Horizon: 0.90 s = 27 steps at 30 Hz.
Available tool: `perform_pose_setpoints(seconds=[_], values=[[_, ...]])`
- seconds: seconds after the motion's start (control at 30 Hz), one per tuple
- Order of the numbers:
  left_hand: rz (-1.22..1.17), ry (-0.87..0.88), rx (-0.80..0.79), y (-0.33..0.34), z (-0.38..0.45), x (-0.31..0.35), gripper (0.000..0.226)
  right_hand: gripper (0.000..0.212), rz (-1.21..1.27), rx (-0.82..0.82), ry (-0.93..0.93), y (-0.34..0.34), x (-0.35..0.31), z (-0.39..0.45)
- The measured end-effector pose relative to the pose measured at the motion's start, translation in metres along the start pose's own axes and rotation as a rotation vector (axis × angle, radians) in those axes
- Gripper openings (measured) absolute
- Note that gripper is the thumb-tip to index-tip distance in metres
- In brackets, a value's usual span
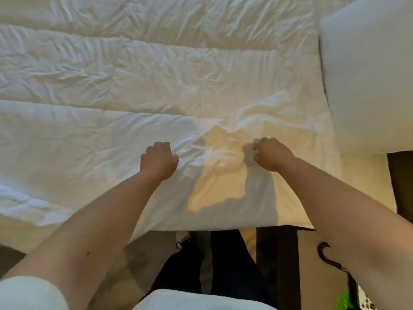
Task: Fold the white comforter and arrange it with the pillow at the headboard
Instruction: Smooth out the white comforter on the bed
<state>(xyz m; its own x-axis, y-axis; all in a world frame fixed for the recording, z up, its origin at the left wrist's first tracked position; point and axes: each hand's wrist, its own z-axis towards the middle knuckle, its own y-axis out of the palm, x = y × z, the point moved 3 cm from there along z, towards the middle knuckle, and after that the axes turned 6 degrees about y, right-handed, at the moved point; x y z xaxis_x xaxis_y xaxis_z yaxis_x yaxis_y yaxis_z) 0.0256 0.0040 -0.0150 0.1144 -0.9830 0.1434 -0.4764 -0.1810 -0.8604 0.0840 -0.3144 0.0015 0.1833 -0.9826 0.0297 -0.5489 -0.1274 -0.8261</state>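
Both hands grip the white comforter (134,86) spread across the bed. The left hand (159,161) and right hand (271,154) bunch its fabric; a pillow (368,74) lies at right.

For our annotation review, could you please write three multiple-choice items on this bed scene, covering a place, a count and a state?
1. Where is the pillow?
A. upper right
B. lower left
C. between the hands

2. How many hands touch the comforter?
A. none
B. one
C. two

3. The comforter is:
A. rolled into a tube
B. spread out and wrinkled
C. on the floor

Key:
1 A, the pillow fills the upper right corner.
2 C, the left hand and right hand both close on the fabric.
3 B, the comforter lies creased across the bed.
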Motion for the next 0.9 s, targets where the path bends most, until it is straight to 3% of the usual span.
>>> perform_pose_setpoints(seconds=[0.1,0.27,0.37,0.43,0.53,0.67,0.8,0.9], values=[[-0.028,-0.100,-0.025,0.014,0.030,-0.002,0.054,0.036,0.025,0.148,0.010,-0.020,0.003,0.059],[-0.078,-0.191,-0.197,0.051,0.063,-0.023,0.071,0.054,-0.012,0.207,-0.066,-0.025,0.018,0.144],[-0.154,-0.112,-0.288,0.062,0.075,-0.030,0.065,0.070,-0.108,0.086,-0.134,-0.023,0.027,0.175],[-0.203,-0.075,-0.316,0.058,0.076,-0.030,0.060,0.068,-0.167,0.002,-0.189,-0.022,0.033,0.181],[-0.115,-0.071,-0.215,0.024,0.087,-0.031,0.060,0.050,-0.163,-0.014,-0.287,-0.033,0.047,0.172],[0.076,-0.003,-0.015,-0.053,0.121,-0.016,0.055,0.043,-0.021,0.012,-0.234,-0.064,0.083,0.157],[0.152,0.108,0.164,-0.119,0.170,0.021,0.053,0.038,0.062,0.316,-0.119,-0.110,0.126,0.151],[0.205,0.196,0.384,-0.173,0.218,0.053,0.055,0.040,0.102,0.588,-0.074,-0.153,0.154,0.157]])
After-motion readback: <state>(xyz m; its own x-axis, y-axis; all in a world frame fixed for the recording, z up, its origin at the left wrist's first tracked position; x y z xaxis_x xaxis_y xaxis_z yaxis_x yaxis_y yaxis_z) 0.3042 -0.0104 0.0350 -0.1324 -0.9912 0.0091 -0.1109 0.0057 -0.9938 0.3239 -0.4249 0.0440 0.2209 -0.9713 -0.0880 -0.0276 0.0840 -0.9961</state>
